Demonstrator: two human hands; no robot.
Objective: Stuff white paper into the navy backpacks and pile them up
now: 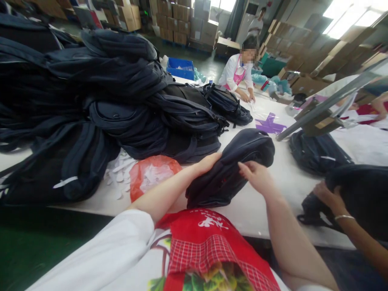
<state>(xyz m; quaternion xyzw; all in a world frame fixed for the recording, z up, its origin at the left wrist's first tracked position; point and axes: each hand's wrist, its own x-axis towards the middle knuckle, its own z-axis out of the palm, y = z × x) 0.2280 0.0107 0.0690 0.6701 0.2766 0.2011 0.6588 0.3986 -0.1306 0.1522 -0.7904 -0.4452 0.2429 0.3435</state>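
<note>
A dark navy backpack (pixel 227 169) stands tilted on the white table in front of my red apron. My left hand (pixel 209 162) holds its left side, with the fingertips partly hidden behind the fabric. On the right side of the same bag, my right hand (pixel 253 173) has its thumb and fingers pinched at the fabric near a seam. Left of the bag lies a red plastic bag (pixel 139 178), with white paper scraps (pixel 119 171) beside it.
Dark backpacks (pixel 127 121) are piled high on the left of the table (pixel 260 218). A co-worker's hand (pixel 330 198) holds another backpack at the right. A metal pole (pixel 330 101) slants across the right. Another person works across the table near a purple piece (pixel 270 124).
</note>
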